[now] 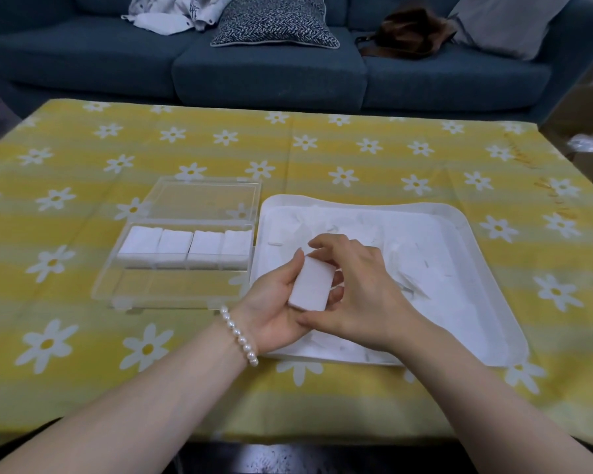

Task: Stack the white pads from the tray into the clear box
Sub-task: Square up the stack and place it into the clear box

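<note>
Both hands hold 1 small stack of white pads

The left hand (274, 302) and right hand (353, 289) grip the stack of white pads (311, 283) over the near left of the tray (486, 268). Left of it on the counter (83, 336), the clear box (178, 268) holds 4 stacks.

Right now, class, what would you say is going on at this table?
A person is gathering white pads. The left hand cradles a small stack of pads while the right hand squares it up from above and below, both over the near left part of the white tray, which still holds many loose pads. To the left, the clear box lies open on the yellow flowered tablecloth; its far row holds four stacks, the near row looks empty.
</note>
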Demonstrator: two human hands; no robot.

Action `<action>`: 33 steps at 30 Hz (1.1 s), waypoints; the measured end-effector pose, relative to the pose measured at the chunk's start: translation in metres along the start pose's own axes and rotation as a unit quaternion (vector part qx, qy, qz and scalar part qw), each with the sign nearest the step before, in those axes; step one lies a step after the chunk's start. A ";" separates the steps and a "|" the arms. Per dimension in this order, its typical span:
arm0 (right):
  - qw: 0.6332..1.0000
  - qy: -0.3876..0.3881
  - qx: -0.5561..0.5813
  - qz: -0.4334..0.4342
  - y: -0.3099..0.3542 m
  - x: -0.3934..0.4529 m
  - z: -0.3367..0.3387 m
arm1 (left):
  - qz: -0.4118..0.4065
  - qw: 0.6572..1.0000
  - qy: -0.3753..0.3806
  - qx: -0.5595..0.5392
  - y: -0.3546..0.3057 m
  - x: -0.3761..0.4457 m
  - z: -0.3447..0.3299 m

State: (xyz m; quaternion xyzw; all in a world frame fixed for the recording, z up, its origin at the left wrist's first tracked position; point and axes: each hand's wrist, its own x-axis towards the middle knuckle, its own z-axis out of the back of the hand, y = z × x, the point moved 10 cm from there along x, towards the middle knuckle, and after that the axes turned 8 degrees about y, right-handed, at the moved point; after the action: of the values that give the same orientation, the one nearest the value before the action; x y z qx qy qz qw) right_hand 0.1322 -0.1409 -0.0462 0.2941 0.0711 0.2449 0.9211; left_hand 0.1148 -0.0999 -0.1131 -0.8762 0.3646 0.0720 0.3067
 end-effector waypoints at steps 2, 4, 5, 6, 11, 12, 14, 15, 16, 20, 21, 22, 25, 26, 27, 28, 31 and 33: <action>1.000 -0.005 -0.002 0.005 0.001 0.000 0.000 | 0.001 1.000 -0.002 0.003 0.001 0.001 0.001; 1.000 -0.007 0.000 0.012 0.001 0.000 0.000 | 0.002 1.000 -0.001 0.005 0.001 0.002 0.002; 1.000 -0.007 -0.002 0.016 0.001 0.000 0.000 | 0.003 1.000 0.002 0.003 0.001 0.003 0.002; 1.000 -0.005 -0.003 0.018 0.001 -0.001 -0.001 | 0.001 1.000 0.002 0.002 0.001 0.004 0.003; 1.000 0.010 0.008 0.005 -0.001 0.000 -0.004 | 0.007 1.000 0.001 0.001 0.003 0.005 0.006; 1.000 0.009 0.009 0.003 -0.001 0.000 -0.003 | 0.007 1.000 0.004 -0.001 0.003 0.005 0.006; 1.000 0.005 0.005 0.004 -0.002 0.000 -0.001 | 0.010 1.000 0.015 0.001 0.002 0.005 0.002; 1.000 0.004 0.001 0.007 -0.002 0.000 0.000 | 0.010 1.000 0.023 0.003 0.000 0.004 -0.001; 1.000 0.003 -0.004 0.011 -0.002 0.000 0.000 | 0.013 0.999 0.032 0.002 0.000 0.002 -0.005; 0.999 0.037 -0.010 0.006 -0.001 0.000 -0.005 | 0.024 0.998 0.040 0.032 0.003 0.001 -0.006; 0.999 0.048 0.013 -0.003 -0.003 -0.001 -0.005 | 0.030 0.998 0.039 0.040 0.005 0.002 -0.005; 0.997 0.047 0.053 -0.010 -0.005 -0.002 0.000 | 0.036 0.998 0.031 0.038 0.006 0.003 -0.001; 0.987 -0.046 0.147 -0.045 -0.030 -0.004 0.036 | 0.032 0.999 -0.005 -0.013 0.002 0.004 0.013; 0.983 -0.084 0.147 -0.069 -0.044 -0.006 0.049 | 0.024 0.999 -0.011 -0.026 -0.001 0.003 0.014; 0.980 -0.113 0.131 -0.100 -0.058 -0.008 0.061 | 0.015 0.999 -0.017 -0.036 -0.005 0.002 0.014; 0.977 -0.125 0.110 -0.135 -0.073 -0.011 0.068 | 0.005 0.999 -0.024 -0.044 -0.009 0.002 0.016; 0.970 -0.071 0.054 -0.224 -0.105 -0.015 0.060 | -0.016 0.997 -0.042 -0.056 -0.018 0.001 0.021; 0.971 -0.012 0.032 -0.236 -0.107 -0.013 0.043 | -0.026 0.997 -0.052 -0.050 -0.024 -0.001 0.023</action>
State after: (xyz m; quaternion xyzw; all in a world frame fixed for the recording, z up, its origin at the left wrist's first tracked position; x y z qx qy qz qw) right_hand 0.1769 -0.2450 -0.0729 0.3015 0.1359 0.0144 0.9436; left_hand 0.1330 -0.0727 -0.1199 -0.8946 0.3216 0.1275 0.2830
